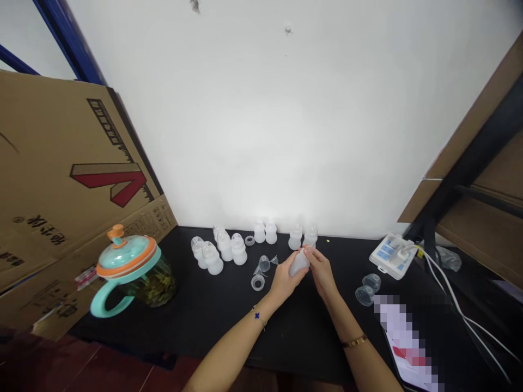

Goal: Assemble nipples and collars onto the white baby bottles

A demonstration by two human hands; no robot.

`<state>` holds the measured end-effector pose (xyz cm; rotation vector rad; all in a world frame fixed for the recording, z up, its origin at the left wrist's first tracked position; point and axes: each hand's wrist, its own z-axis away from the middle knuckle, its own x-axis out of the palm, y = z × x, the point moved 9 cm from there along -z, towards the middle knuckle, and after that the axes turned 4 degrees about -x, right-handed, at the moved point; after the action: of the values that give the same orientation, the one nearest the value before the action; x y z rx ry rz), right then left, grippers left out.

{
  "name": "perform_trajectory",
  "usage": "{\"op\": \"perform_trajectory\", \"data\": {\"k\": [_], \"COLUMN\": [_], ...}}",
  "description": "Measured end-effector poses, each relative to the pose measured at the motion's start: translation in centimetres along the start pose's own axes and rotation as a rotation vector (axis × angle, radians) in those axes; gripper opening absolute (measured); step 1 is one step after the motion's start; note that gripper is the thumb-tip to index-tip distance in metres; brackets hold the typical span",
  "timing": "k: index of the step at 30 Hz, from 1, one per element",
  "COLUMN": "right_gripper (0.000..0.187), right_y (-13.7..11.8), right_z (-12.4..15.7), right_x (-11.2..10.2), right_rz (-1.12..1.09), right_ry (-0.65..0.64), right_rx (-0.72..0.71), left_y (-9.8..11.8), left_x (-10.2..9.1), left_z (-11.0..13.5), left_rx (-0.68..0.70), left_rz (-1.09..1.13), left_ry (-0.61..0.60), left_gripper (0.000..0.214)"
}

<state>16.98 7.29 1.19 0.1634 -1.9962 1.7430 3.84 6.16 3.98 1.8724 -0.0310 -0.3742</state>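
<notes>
My left hand [283, 281] is wrapped round a small translucent white bottle [298, 263], holding it tilted above the black table [212, 310]. My right hand [322, 269] pinches the bottle's top end with its fingertips. Behind the hands, several capped white bottles stand along the wall: a cluster at the left [218, 251], a pair in the middle [265, 232] and a pair [303, 236] right behind the held bottle. Loose rings [257, 282] and a clear cap [264, 263] lie just left of my left hand.
A glass jug with a teal handle and orange-rimmed lid [133, 269] stands at the left by a cardboard box [69, 185]. Two clear caps [368, 289] lie right of my hands. A white power strip [393, 255] with cables sits at the right, by a dark shelf frame [461, 179].
</notes>
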Motion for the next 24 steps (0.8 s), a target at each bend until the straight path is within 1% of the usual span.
{"op": "perform_trajectory", "data": {"k": [12,19,24], "right_gripper": [0.039,0.037,0.042], "right_y": [0.12,0.34,0.58], "right_z": [-0.03,-0.21,-0.16], "right_x": [-0.21,-0.32,-0.65], "right_rz": [-0.01,-0.014,-0.006], "right_ry": [0.013,0.016,0.045], "right_rx": [-0.021,-0.046,-0.04], "left_y": [0.41,0.17,0.27], "left_x": [0.49,0.31,0.5], "left_z": [0.08,0.18,0.22], "left_rx": [0.035,0.066,0.095], "left_rz": [-0.05,-0.121,-0.13], "left_ry": [-0.025,0.021,0.019], "left_gripper": [0.051,0.054,0.055]}}
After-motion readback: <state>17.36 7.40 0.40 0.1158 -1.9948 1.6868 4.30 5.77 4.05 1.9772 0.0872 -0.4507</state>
